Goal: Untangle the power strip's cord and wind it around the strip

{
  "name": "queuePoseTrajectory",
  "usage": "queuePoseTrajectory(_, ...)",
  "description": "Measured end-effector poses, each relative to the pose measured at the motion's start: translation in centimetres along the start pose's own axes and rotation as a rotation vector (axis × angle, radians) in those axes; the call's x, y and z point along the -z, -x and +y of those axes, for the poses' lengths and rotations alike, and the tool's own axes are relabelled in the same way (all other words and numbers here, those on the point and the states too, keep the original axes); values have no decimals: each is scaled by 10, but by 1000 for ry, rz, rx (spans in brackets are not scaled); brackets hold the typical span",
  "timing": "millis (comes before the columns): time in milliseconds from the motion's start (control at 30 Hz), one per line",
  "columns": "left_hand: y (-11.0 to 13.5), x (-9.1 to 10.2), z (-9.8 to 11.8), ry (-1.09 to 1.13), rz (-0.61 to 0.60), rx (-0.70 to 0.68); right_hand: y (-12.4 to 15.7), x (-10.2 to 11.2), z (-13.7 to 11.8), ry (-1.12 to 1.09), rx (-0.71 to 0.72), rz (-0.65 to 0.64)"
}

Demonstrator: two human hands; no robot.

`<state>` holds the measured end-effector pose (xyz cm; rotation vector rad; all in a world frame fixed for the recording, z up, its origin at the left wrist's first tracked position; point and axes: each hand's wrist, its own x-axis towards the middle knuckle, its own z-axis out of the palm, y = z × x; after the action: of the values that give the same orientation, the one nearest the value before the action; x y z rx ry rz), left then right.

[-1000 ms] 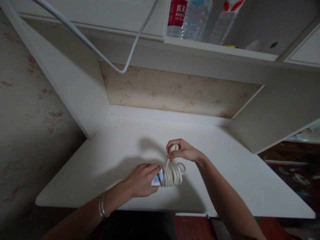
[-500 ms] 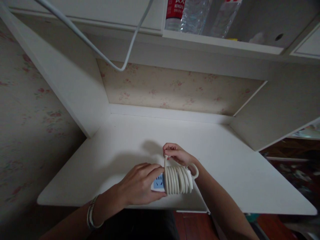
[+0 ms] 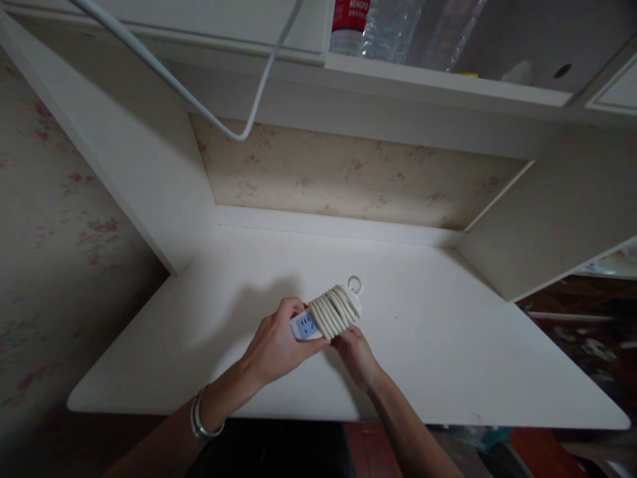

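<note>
A white power strip (image 3: 305,326) with a blue socket face is held up over the desk, tilted with its far end up and to the right. Its off-white cord (image 3: 332,311) is wound round the body in several tight turns. My left hand (image 3: 279,345) is closed round the strip's near left end, thumb below and fingers above. At the coil's lower edge, my right hand (image 3: 355,355) is closed on the cord; its fingertips are partly hidden under the strip. A small loop of cord (image 3: 354,285) sticks out beyond the far end.
The white desk (image 3: 423,332) lies under both hands, between side panels. Overhead, a shelf (image 3: 448,79) holds several plastic bottles (image 3: 348,26). A grey-white cable (image 3: 199,109) hangs down in front of the upper cabinet. Floral wallpaper (image 3: 89,245) covers the left wall.
My right hand has gone from above the coil to its lower edge, bringing the cord round. The strip has moved up and left and tilted, with its right end raised.
</note>
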<state>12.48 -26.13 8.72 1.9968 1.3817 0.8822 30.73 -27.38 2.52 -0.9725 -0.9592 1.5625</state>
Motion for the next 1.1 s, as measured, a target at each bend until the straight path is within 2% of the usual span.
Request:
queuePoseTrajectory(67, -2, -6, -3, 5, 30, 17, 5, -1, 2, 6, 0, -14)
queuePoseTrajectory(267, -3, -31, -14, -44, 71, -43, 15, -7, 0, -40, -89, -41)
queuePoseTrajectory(433, 9, -62, -24, -35, 50, -4, 10, -16, 15, -142, -27, 98)
queuePoseTrajectory(533, 16, -75, -21, 13, 23, -86, 6, -15, 19, -126, -28, 204)
queuePoseTrajectory(633, 21, -78, -15, 65, -48, -151, 5, -3, 13, -74, -64, 258)
queuePoseTrajectory(733, 22, -71, -18, 114, -129, -149, 4, 25, -2, 26, -84, 256)
queuePoseTrajectory(800, 23, -66, -29, 121, -152, -119, -1, 53, -16, 89, -67, 273)
queuePoseTrajectory(967, 30, -60, -66, 78, -142, -26, -39, 147, -54, 225, -26, 435)
queuePoseTrajectory(1100, 34, -64, -71, -9, -110, -68, -74, 215, -82, 297, -69, 582)
